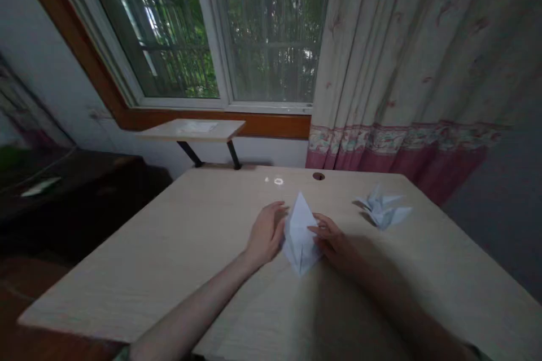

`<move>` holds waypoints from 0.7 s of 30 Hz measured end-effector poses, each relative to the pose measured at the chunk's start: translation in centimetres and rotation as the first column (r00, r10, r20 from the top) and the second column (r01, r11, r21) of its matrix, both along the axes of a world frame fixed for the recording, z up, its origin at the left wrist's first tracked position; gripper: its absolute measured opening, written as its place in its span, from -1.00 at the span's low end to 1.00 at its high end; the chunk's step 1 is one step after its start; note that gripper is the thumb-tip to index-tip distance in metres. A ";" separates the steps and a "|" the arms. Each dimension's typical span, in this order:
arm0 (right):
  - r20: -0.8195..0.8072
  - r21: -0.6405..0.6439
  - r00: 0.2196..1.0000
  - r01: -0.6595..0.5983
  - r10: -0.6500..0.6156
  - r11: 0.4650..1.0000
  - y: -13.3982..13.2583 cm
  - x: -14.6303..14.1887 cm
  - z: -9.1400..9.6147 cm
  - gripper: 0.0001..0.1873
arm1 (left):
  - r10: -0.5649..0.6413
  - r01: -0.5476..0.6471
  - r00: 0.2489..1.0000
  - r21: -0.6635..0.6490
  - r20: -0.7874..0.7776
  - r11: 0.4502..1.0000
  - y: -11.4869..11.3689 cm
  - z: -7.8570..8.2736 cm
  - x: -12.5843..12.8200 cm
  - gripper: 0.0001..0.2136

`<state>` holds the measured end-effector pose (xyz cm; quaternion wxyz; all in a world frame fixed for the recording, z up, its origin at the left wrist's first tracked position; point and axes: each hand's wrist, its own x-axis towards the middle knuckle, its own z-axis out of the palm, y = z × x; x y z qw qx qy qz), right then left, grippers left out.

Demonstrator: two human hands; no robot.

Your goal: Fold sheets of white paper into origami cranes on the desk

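Observation:
A white sheet of folded paper (301, 231), kite-shaped with a pointed top and creases near its lower tip, lies on the table between my hands. My left hand (269, 232) holds its left edge, with the thumb beside the paper and the fingers curled along the far side. On the right edge, my right hand (332, 240) grips the paper, its index finger resting over the front face. Parts of the fingertips of both hands are hidden or blurred. To the right sit folded paper cranes (383, 211), close together with their wings spread.
The pale wooden table (203, 225) has a round cable hole (319, 176) near its back edge. A small raised shelf (190, 131) with papers on it stands at the back left. Behind are a window (266, 28) and a long curtain (415, 67). Dark furniture (84, 192) stands left.

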<state>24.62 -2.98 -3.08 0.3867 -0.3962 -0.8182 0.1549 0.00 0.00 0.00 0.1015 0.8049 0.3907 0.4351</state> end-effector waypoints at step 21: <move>0.098 -0.091 0.990 0.108 -0.099 0.990 -0.4 0.2 0.7 -0.58 | -0.072 0.055 0.984 -0.109 -0.161 0.993 0.3 0.6 0.1 -0.87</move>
